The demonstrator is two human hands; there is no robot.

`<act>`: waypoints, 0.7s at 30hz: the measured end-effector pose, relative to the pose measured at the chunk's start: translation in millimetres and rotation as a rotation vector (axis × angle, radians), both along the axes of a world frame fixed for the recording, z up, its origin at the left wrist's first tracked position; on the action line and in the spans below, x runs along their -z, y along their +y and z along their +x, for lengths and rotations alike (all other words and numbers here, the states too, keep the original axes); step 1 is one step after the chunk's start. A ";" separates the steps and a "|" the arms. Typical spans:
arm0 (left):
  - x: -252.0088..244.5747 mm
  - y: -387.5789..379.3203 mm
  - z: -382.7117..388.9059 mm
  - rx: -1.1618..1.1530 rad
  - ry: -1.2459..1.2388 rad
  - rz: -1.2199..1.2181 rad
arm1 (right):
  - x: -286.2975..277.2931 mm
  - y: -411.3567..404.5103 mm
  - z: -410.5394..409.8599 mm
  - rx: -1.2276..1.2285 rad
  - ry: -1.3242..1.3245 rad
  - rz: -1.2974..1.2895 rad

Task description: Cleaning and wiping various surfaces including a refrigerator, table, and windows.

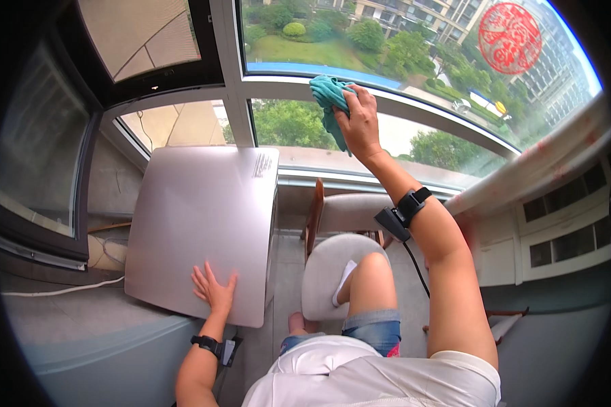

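My right hand grips a bunched teal cloth at the horizontal bar of the white window frame. Part of the cloth hangs below the fingers, in front of the lower pane. Above the bar is a larger glass pane. To the lower left, my left hand rests palm down, fingers spread, near the front edge of a large silver-grey appliance top. It holds nothing. A label with writing is stuck to the top's far right corner.
Under my raised knee is a chair with a pale padded seat, my foot on it. Its backrest faces the window. A dark-framed window sash juts in at left; a white cable runs below it. A curtain and cabinet stand right.
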State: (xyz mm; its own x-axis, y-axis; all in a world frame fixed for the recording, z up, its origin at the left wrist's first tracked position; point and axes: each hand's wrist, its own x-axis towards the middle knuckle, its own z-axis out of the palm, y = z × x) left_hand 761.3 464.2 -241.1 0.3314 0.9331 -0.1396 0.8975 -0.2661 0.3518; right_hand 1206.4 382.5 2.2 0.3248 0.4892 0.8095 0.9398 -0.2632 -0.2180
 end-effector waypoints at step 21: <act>4.8 0.7 18.6 0.032 0.257 0.208 | 10.5 -14.8 182.0 -0.024 -0.483 -0.787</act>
